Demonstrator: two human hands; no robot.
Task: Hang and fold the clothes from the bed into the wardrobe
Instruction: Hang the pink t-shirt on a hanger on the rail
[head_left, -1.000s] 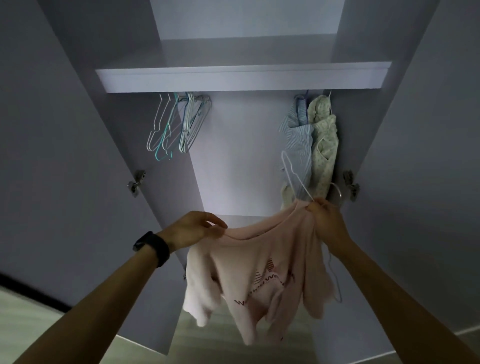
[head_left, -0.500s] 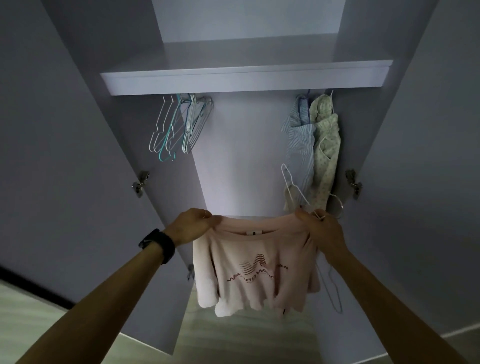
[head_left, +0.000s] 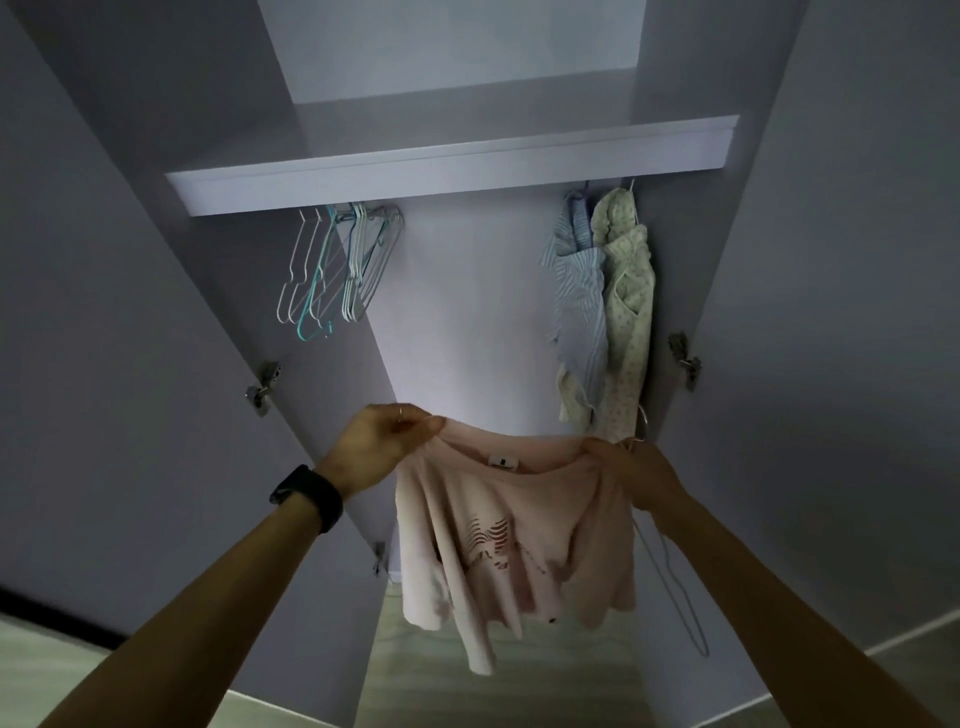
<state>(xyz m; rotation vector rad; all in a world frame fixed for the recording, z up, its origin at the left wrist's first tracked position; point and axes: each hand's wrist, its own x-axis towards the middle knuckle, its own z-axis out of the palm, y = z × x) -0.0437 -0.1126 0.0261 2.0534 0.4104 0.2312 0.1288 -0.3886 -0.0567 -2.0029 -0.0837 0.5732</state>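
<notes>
The wardrobe (head_left: 467, 312) stands open, and its shelf (head_left: 441, 171) hides the rail. Under the shelf's left end hangs a bunch of empty hangers (head_left: 337, 270), and under its right end a striped shirt (head_left: 579, 296) and a floral garment (head_left: 631, 312), with a bare stretch between them. Well below the shelf's middle the pink top (head_left: 498, 535) hangs spread by its neckline, its print too creased to read; the left hand (head_left: 384, 441) pinches one side of the collar, while the right hand (head_left: 639, 467) grips the other side together with a white wire hanger (head_left: 675, 597), mostly hidden behind hand and cloth.
</notes>
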